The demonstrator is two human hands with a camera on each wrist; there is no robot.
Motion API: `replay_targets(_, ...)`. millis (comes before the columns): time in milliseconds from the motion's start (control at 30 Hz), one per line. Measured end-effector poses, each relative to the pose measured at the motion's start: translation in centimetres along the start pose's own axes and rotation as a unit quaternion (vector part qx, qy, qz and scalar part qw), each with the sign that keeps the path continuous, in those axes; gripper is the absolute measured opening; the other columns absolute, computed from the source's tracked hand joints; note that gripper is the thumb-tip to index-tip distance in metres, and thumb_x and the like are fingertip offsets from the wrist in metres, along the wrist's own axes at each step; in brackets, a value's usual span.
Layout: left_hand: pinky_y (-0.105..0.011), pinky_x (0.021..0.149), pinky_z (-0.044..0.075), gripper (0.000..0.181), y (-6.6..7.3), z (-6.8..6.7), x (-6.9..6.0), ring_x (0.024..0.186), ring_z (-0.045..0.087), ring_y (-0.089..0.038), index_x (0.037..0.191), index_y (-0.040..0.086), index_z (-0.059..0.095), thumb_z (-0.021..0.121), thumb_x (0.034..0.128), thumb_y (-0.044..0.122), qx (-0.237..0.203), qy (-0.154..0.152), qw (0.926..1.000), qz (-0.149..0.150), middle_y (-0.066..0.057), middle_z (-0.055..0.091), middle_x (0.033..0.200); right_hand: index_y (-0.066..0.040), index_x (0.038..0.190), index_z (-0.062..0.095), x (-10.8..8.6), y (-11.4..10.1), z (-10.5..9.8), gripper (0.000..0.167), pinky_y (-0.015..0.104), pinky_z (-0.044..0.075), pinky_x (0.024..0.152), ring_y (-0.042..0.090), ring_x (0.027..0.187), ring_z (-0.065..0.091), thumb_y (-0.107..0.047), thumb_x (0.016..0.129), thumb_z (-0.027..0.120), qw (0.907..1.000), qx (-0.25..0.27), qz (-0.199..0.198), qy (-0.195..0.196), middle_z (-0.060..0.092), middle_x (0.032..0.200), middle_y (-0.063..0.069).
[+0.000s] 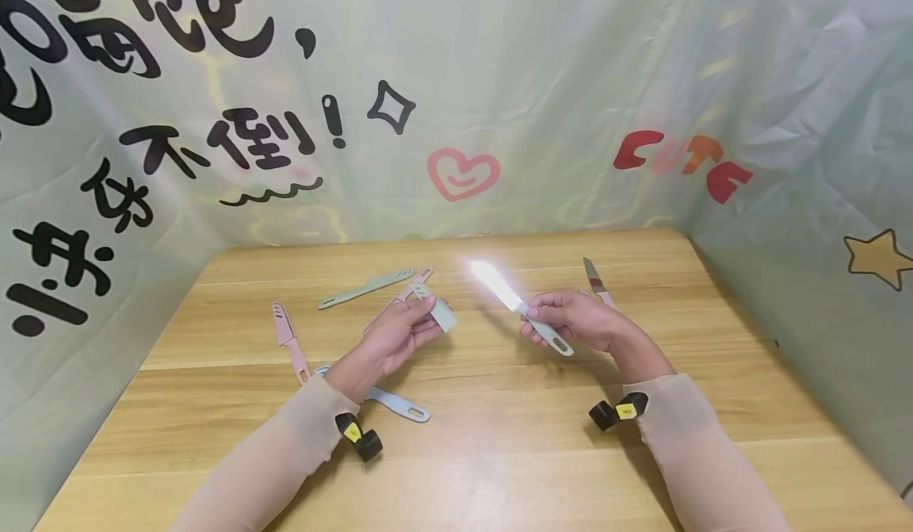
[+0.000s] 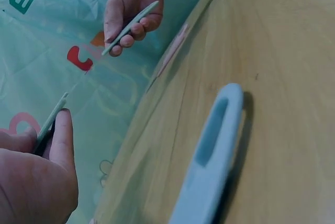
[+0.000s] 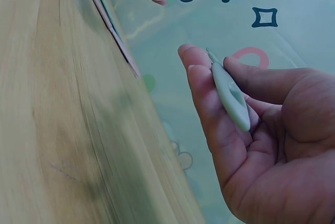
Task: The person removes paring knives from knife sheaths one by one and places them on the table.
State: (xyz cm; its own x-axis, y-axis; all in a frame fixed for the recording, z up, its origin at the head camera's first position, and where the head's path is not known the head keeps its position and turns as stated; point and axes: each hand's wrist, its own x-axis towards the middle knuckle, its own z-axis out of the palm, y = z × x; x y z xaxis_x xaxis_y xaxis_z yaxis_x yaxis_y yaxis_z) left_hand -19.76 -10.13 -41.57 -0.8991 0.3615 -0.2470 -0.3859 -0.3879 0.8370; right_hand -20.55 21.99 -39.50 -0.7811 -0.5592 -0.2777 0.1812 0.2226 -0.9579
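In the head view my left hand (image 1: 392, 335) pinches a pale green knife sheath (image 1: 439, 312) between thumb and fingers, above the table. My right hand (image 1: 581, 319) grips a knife by its pale green handle (image 1: 552, 337). Its bare blade points up and left toward the sheath, and glare whitens it. Sheath and knife are apart. The right wrist view shows the knife handle (image 3: 230, 96) edge-on, lying across the fingers with the thumb on it. Seen from the left wrist, the sheath (image 2: 51, 119) sits between thumb and forefinger.
On the wooden table (image 1: 499, 453) lie a green sheathed knife (image 1: 367, 288), a pink sheathed knife (image 1: 288, 338), and a pink piece (image 1: 422, 275) partly behind my left hand. A blue-handled utensil (image 1: 399, 405) passes under my left wrist. Behind my right hand lies a bare-bladed knife (image 1: 595, 276).
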Motion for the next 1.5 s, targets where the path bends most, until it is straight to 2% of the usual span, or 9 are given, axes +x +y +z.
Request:
replay_targets(167, -0.034, 0.097, 0.052, 0.048, 0.3, 0.3, 0.2, 0.117, 0.058, -0.033, 0.145, -0.008, 0.031, 0.045, 0.1046, 0.013, 0.007, 0.002, 1.0, -0.004, -0.029, 0.048, 0.135, 0.016, 0.121, 0.054, 0.0, 0.1, -0.1, 0.04, 0.039, 0.058, 0.081, 0.027, 0.09, 0.064, -0.019, 0.102, 0.052, 0.9995, -0.027, -0.014, 0.007, 0.063, 0.111, 0.03)
replay_targets(400, -0.034, 0.098, 0.052, 0.061, 0.6, 0.6, 0.5, 0.116, 0.058, -0.031, 0.157, 0.022, 0.016, 0.043, 0.1045, 0.009, -0.011, -0.02, 0.9996, -0.014, -0.028, 0.035, 0.147, 0.016, 0.12, 0.055, 0.0, 0.3, -0.4, 0.041, 0.043, 0.057, 0.084, 0.035, 0.095, 0.063, -0.021, 0.102, 0.053, 0.9991, -0.034, -0.021, 0.014, 0.061, 0.112, 0.032)
replay_targets(600, -0.033, 0.099, 0.052, 0.06, 0.9, 1.1, 1.0, 0.125, 0.051, -0.035, 0.156, 0.007, 0.012, 0.043, 0.1045, 0.009, -0.011, -0.027, 0.9995, -0.016, -0.028, 0.035, 0.148, 0.016, 0.117, 0.056, 0.0, 0.4, -0.6, 0.04, 0.045, 0.057, 0.085, 0.034, 0.094, 0.062, -0.021, 0.102, 0.052, 0.9989, -0.035, -0.026, 0.016, 0.059, 0.112, 0.035)
replay_targets(700, -0.034, 0.099, 0.051, 0.063, 1.0, 1.3, 1.2, 0.13, 0.047, -0.037, 0.157, 0.01, 0.008, 0.043, 0.1044, 0.008, -0.011, -0.034, 0.9993, -0.012, -0.029, 0.033, 0.149, 0.016, 0.117, 0.056, 0.0, 0.5, -0.7, 0.041, 0.046, 0.057, 0.085, 0.034, 0.094, 0.062, -0.022, 0.102, 0.053, 0.9989, -0.032, -0.03, 0.017, 0.058, 0.112, 0.037)
replay_targets(967, -0.034, 0.097, 0.052, 0.06, 1.1, 2.0, 1.9, 0.13, 0.045, -0.04, 0.153, -0.002, 0.011, 0.044, 0.1033, 0.006, 0.002, -0.041, 0.9991, -0.011, -0.029, 0.041, 0.144, 0.018, 0.116, 0.055, 0.1, 0.6, -0.8, 0.041, 0.046, 0.057, 0.085, 0.041, 0.097, 0.061, -0.021, 0.103, 0.052, 0.9984, -0.033, -0.038, 0.028, 0.056, 0.112, 0.039)
replay_targets(1067, -0.034, 0.097, 0.053, 0.066, 1.1, 2.2, 2.2, 0.129, 0.047, -0.04, 0.154, -0.002, 0.003, 0.045, 0.103, 0.005, 0.012, -0.04, 0.999, -0.012, -0.029, 0.045, 0.141, 0.018, 0.117, 0.055, 0.1, 0.6, -0.9, 0.04, 0.045, 0.057, 0.085, 0.038, 0.096, 0.062, -0.02, 0.103, 0.051, 0.9982, -0.032, -0.039, 0.032, 0.056, 0.112, 0.038)
replay_targets(1200, -0.034, 0.096, 0.054, 0.061, 1.1, 2.4, 2.6, 0.124, 0.052, -0.039, 0.152, -0.007, 0.011, 0.045, 0.1031, 0.006, 0.033, -0.036, 0.9988, -0.012, -0.029, 0.051, 0.134, 0.018, 0.122, 0.052, 0.1, 0.6, -1.0, 0.043, 0.045, 0.057, 0.087, 0.038, 0.097, 0.063, -0.021, 0.103, 0.052, 0.9983, -0.029, -0.03, 0.041, 0.058, 0.113, 0.036)
replay_targets(1300, -0.033, 0.095, 0.054, 0.044, 1.2, 2.5, 2.9, 0.122, 0.054, -0.038, 0.14, -0.016, 0.036, 0.045, 0.1036, 0.008, 0.051, -0.035, 0.998, -0.015, -0.031, 0.053, 0.131, 0.017, 0.124, 0.049, 0.1, 0.6, -1.0, 0.043, 0.045, 0.057, 0.088, 0.038, 0.099, 0.063, -0.02, 0.103, 0.051, 0.9984, -0.022, -0.018, 0.049, 0.059, 0.115, 0.034)
replay_targets(1500, -0.033, 0.094, 0.054, 0.043, 1.2, 2.7, 3.6, 0.121, 0.055, -0.038, 0.137, -0.017, 0.038, 0.046, 0.1037, 0.009, 0.063, -0.036, 0.9972, -0.019, -0.033, 0.053, 0.129, 0.018, 0.128, 0.043, 0.1, 0.5, -1.3, 0.041, 0.046, 0.057, 0.089, 0.039, 0.102, 0.063, -0.015, 0.104, 0.048, 0.9981, -0.007, -0.003, 0.061, 0.061, 0.116, 0.03)
